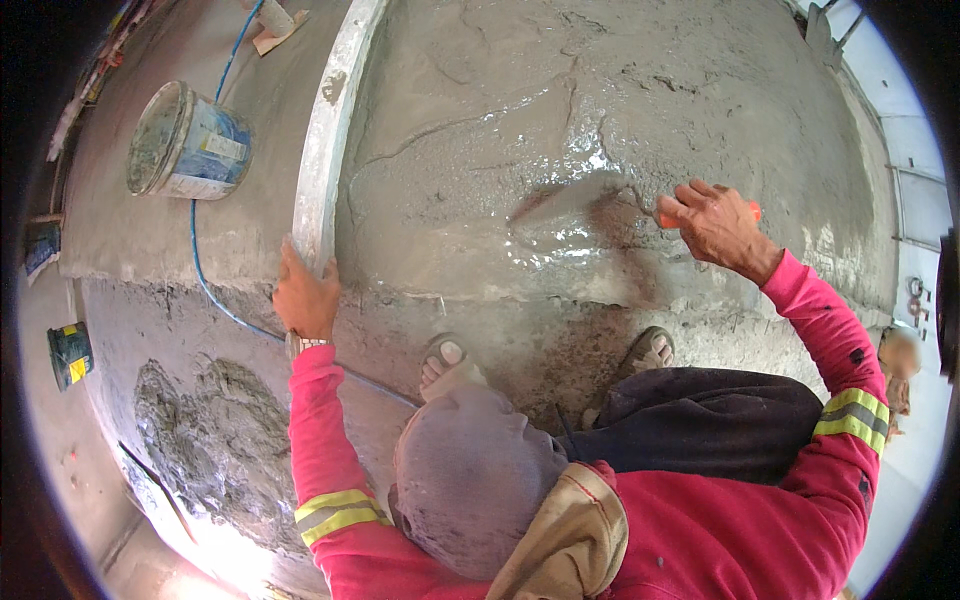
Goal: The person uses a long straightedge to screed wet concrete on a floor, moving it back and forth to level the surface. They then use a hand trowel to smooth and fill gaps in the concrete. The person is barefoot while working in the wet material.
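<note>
My right hand (pixel 717 226) is closed round the orange handle of a trowel (pixel 572 203). The trowel's pointed metal blade, slightly blurred, lies over wet grey mortar (pixel 480 170), which shines with water around it. At the left, my left hand (pixel 306 300) grips the near end of a long, pale straightedge (pixel 322 170), its thumb on the right side. That bar runs away from me along the mortar's left border, smeared with grey patches.
A mortar-stained bucket (pixel 190 145) stands on the left, beside a blue hose (pixel 200 265) that curves toward my feet. A mound of wet mortar (pixel 215 440) lies lower left, with a dark container (pixel 70 356) beyond it. My sandalled feet stand by the slab's near edge (pixel 540 300).
</note>
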The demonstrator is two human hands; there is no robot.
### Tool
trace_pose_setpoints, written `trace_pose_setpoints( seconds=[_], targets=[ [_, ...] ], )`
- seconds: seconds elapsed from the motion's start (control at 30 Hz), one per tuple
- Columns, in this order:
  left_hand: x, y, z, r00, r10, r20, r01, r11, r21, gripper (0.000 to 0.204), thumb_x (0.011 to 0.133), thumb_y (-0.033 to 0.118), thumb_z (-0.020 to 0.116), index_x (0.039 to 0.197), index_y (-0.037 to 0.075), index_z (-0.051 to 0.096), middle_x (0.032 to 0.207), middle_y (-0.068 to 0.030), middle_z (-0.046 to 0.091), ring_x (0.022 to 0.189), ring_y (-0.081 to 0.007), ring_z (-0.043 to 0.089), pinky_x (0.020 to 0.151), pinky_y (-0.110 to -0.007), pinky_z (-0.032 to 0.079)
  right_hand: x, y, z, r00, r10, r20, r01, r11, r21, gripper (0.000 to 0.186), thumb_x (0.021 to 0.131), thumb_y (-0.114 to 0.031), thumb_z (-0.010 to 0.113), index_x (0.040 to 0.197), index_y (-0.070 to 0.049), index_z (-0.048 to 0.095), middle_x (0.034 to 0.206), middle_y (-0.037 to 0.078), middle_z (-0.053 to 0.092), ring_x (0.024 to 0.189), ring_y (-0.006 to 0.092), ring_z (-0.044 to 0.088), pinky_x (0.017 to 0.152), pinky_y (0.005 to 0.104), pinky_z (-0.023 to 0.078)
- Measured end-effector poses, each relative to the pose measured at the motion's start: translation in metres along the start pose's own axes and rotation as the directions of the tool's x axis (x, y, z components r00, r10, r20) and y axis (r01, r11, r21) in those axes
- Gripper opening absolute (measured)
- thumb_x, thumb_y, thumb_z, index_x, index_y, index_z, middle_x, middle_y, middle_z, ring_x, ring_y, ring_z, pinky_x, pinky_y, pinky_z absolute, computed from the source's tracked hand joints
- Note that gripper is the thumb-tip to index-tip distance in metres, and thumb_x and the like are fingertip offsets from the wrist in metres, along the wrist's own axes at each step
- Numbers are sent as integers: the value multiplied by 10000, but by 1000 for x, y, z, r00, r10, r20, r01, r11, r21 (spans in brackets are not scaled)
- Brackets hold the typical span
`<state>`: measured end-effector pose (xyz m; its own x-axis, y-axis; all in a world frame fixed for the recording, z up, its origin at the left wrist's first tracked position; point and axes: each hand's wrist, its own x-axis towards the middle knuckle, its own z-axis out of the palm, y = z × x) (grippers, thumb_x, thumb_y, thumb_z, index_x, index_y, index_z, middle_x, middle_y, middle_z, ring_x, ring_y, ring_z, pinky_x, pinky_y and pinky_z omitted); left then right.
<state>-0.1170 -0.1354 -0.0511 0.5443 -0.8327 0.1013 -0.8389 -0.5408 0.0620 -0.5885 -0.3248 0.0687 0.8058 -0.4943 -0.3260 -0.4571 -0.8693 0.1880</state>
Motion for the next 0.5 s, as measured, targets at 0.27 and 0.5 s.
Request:
trace_pose_setpoints(
  seconds=[0.27,0.5],
  targets=[
    [-2,-1,-2,997,-64,51,61,997,56,765,740,345,715,1364,50,386,1153,-195,620,821,-385,667,708,-470,535,39,-33,-8,905,201,376,-421,284,861,188,792,-154,563,961,-75,589,707,26,542,600,178,539,559,308,473],
    [1,0,1,1000,-19,8,20,1000,-22,776,735,353,718,1372,54,392,1128,-212,624,814,-390,667,687,-477,534,141,-169,5,866,-323,383,-490,-705,513,225,928,-328,486,870,-112,507,660,-20,441,528,105,418,462,275,385]
  ],
)
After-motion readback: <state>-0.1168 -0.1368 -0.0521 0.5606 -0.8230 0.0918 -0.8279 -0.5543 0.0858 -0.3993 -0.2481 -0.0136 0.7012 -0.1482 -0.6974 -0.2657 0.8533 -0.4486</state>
